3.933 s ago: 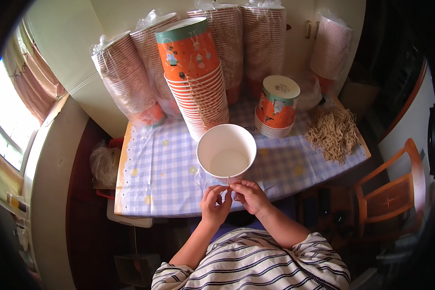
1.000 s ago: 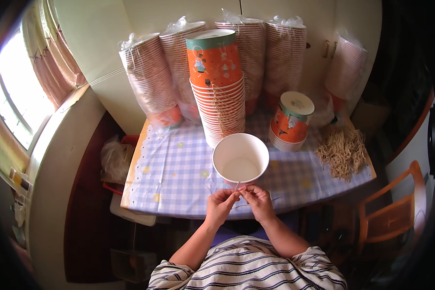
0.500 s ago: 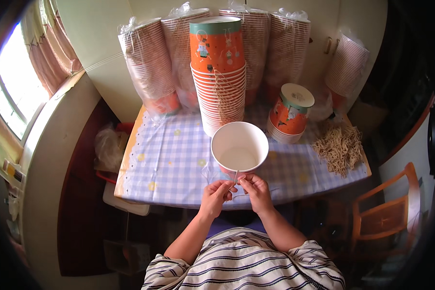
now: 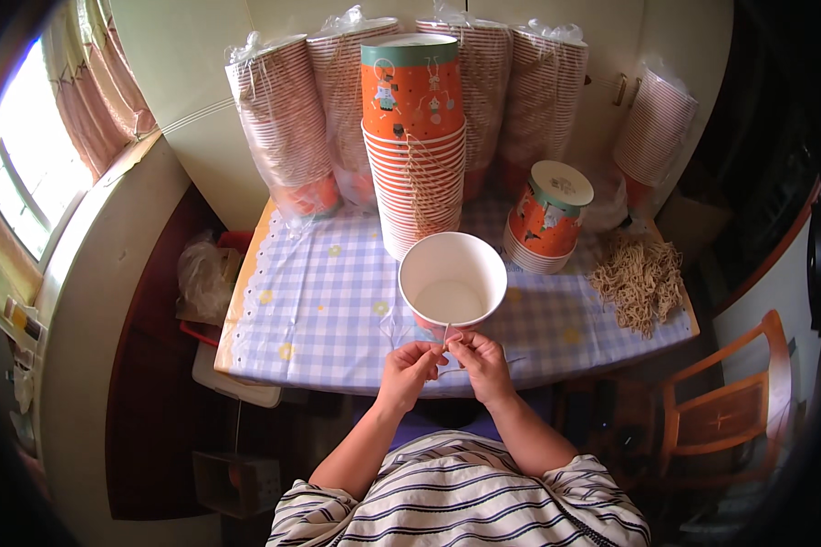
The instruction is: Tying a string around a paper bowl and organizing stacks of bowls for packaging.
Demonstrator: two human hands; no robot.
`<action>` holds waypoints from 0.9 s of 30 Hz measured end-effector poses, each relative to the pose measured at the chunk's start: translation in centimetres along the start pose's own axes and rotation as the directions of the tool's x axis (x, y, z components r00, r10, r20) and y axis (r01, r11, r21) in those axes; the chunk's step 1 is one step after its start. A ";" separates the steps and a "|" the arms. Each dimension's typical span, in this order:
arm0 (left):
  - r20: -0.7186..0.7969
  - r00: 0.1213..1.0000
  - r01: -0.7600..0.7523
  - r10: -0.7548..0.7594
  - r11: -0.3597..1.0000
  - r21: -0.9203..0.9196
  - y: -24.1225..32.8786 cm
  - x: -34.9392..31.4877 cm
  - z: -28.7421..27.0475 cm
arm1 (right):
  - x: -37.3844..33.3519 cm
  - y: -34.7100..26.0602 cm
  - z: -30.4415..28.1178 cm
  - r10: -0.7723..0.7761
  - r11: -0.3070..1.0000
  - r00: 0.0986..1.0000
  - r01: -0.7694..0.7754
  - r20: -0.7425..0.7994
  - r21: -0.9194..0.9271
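Observation:
A white-lined paper bucket (image 4: 452, 275) stands mouth up near the table's front edge. Just below its near rim, my left hand (image 4: 409, 372) and my right hand (image 4: 481, 366) meet with fingertips pinched together. Between them shows a thin pale cord (image 4: 447, 334), rising against the rim; how it runs around or into the bucket is hidden. Behind the bucket rises a tall stack of upside-down orange paper buckets (image 4: 414, 173) with green bands. Beige cord loops (image 4: 420, 187) hang down its side.
Several plastic-wrapped bucket stacks (image 4: 283, 118) line the back. A short upside-down stack (image 4: 545, 223) and a heap of beige cords (image 4: 641, 283) sit right on the checked tablecloth (image 4: 310, 310). A wooden chair (image 4: 725, 410) stands at right, a window (image 4: 36, 155) at left.
My fingertips have drawn closer together over the cord, the right ones shifting slightly left. The bucket and the stacks stay in place.

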State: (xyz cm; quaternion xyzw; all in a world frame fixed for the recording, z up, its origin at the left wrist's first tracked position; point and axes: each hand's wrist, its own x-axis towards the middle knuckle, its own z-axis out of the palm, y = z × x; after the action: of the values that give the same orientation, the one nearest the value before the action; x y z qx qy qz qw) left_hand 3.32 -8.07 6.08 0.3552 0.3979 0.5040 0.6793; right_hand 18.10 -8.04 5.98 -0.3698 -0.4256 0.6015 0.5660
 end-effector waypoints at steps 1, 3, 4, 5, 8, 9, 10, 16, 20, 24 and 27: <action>0.011 1.000 -0.027 0.027 0.999 0.033 -0.1 0.1 -0.1 | 0.0 0.1 -0.2 0.018 0.999 1.000 -0.018 0.003 -0.032; 0.023 0.998 -0.055 0.053 0.996 0.064 -0.3 0.1 -0.2 | 0.1 0.2 -0.2 0.037 0.997 0.999 -0.036 0.005 -0.064; 0.025 0.997 -0.069 0.067 0.995 0.076 -0.4 0.2 -0.1 | 0.1 0.2 0.0 0.021 0.999 1.000 -0.021 -0.008 -0.046; 0.028 0.996 -0.083 0.080 0.993 0.088 -0.4 0.3 -0.2 | 0.1 0.2 0.0 0.006 1.000 1.000 -0.006 -0.021 -0.028; 0.020 0.995 -0.099 0.098 0.989 0.109 -0.2 0.0 0.0 | 0.1 0.3 0.0 -0.008 0.998 0.999 0.006 -0.038 -0.061; 0.021 0.994 -0.105 0.104 0.988 0.109 0.0 -0.2 0.1 | 0.1 0.3 0.0 -0.013 0.998 0.999 0.011 -0.035 -0.061; 0.016 0.995 -0.097 0.096 0.984 0.149 -0.1 -0.1 0.1 | 0.2 0.6 -0.1 -0.025 0.996 0.999 0.021 -0.048 -0.082; 0.018 0.992 -0.125 0.124 0.981 0.151 -0.5 -0.1 0.5 | 0.4 1.2 0.0 -0.116 0.969 0.988 0.089 -0.107 -0.229; 0.028 0.991 -0.130 0.128 0.977 0.171 -0.9 -0.1 0.4 | 0.5 1.8 -0.1 -0.135 0.956 0.980 0.091 -0.144 -0.279; 0.036 0.989 -0.145 0.141 0.976 0.160 -1.0 0.0 0.5 | 0.7 1.9 -0.1 -0.120 0.968 0.980 0.080 -0.157 -0.239; -0.010 0.993 -0.112 0.115 0.981 0.157 -1.3 -0.3 0.3 | 0.5 1.3 -0.2 -0.022 0.995 0.991 0.009 -0.131 -0.103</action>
State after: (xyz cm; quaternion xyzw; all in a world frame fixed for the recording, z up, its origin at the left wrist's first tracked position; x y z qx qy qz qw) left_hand 4.07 -8.69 5.10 0.4246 0.4218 0.5125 0.6157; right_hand 17.73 -7.52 4.73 -0.4338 -0.4203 0.5488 0.5779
